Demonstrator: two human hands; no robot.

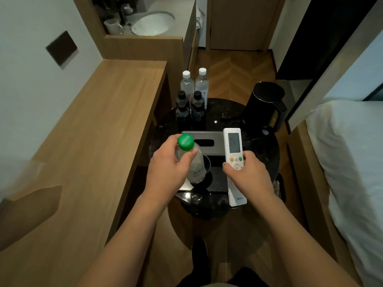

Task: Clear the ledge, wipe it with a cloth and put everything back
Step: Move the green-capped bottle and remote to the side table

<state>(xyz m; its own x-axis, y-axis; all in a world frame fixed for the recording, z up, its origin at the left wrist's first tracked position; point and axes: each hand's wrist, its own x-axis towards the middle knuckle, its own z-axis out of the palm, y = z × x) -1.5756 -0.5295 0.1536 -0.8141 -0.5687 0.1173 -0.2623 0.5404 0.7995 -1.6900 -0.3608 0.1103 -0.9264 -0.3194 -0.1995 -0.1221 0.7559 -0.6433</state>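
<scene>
Left hand [167, 166]: fingers and thumb curled round the neck and shoulder of a clear plastic bottle [192, 162] with a green cap [186, 142]; bottle held tilted above the round dark table [263, 150], its base over a dark cup [206, 164] that stands on a dark tray [217, 179].

Right hand [248, 172]: fingers wrapped round the middle of a white remote control [235, 154], thumb lying near its lower buttons; remote held lengthwise over the table's right half, screen end pointing away from the person, its near end reaching past the tray.

Wooden ledge [99, 125]: long light-wood surface along the wall at left, beside the table; its top shows bare wood in view. A dark square panel [61, 48] is set in the wall above it.

On the table, far side: two clear bottles with white caps [194, 81], just behind four dark bottles with black caps [189, 104] grouped in a block. A grey tissue box [207, 139] lies between that group and the hands. A black kettle [265, 104] stands at the far right edge of the table.

Surroundings: white bedding [348, 154] at right; a washbasin [153, 23] and a white mug [113, 25] on a counter beyond the ledge; herringbone wood floor [234, 69] leading to a wooden door [242, 21].
</scene>
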